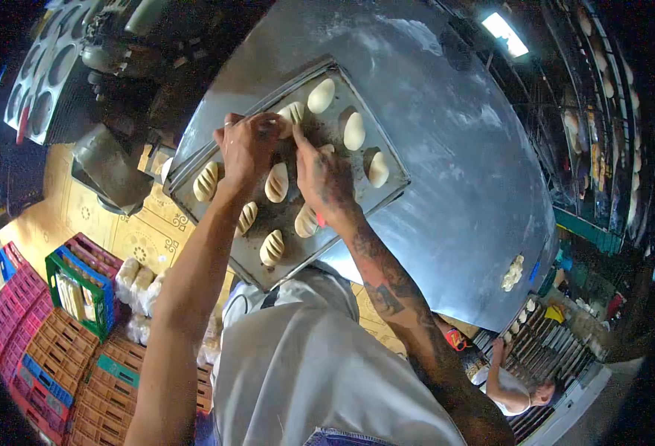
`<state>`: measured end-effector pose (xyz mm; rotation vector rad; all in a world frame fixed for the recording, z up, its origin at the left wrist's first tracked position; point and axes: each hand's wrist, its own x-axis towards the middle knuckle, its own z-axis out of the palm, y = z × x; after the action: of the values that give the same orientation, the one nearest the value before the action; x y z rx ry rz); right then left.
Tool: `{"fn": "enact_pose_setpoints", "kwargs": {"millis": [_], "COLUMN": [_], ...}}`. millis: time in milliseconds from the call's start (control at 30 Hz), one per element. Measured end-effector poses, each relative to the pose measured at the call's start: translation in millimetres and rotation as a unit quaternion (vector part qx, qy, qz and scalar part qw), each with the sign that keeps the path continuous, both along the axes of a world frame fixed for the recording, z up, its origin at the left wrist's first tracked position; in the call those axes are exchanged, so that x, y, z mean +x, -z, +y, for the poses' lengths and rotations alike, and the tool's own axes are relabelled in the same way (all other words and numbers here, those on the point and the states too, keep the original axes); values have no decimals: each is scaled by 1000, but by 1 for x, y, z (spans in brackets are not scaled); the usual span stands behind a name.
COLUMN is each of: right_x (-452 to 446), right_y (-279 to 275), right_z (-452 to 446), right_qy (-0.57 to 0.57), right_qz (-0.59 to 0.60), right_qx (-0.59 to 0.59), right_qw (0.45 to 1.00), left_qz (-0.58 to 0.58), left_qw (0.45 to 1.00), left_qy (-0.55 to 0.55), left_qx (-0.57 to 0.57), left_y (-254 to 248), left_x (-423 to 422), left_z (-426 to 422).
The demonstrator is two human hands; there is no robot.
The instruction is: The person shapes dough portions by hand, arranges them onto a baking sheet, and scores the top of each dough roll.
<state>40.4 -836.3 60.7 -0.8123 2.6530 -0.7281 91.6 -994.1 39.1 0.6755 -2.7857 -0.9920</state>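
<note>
A metal baking tray lies tilted in my view, bearing several oval dough pieces. Some, like the near dough piece, carry slanting cuts; the smooth dough piece on the right shows none. My left hand has its fingers curled at the left end of a partly cut dough piece. Against that piece's lower right side rests the index finger of my right hand. A red handle end sticks out below the right palm; the rest of that tool is hidden by the hand.
The tray rests on a large grey metal table. Dough scraps lie near its right edge. Stacked plastic crates stand at lower left. A co-worker is at lower right beside a slatted rack. A tall rack stands right.
</note>
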Motion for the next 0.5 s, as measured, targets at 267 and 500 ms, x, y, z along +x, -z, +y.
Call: {"fn": "enact_pose_setpoints", "kwargs": {"millis": [267, 500], "right_x": [15, -78], "right_y": [11, 8], "right_z": [13, 38], "right_qy": [-19, 60], "right_qz": [-20, 7], "right_qx": [-71, -76], "right_qw": [997, 995], "left_qz": [-64, 45], "left_qw": [998, 998], "left_qy": [-6, -6], "left_qx": [-1, -33], "left_y": [13, 3], "left_x": [-1, -35], "left_z": [0, 23]}}
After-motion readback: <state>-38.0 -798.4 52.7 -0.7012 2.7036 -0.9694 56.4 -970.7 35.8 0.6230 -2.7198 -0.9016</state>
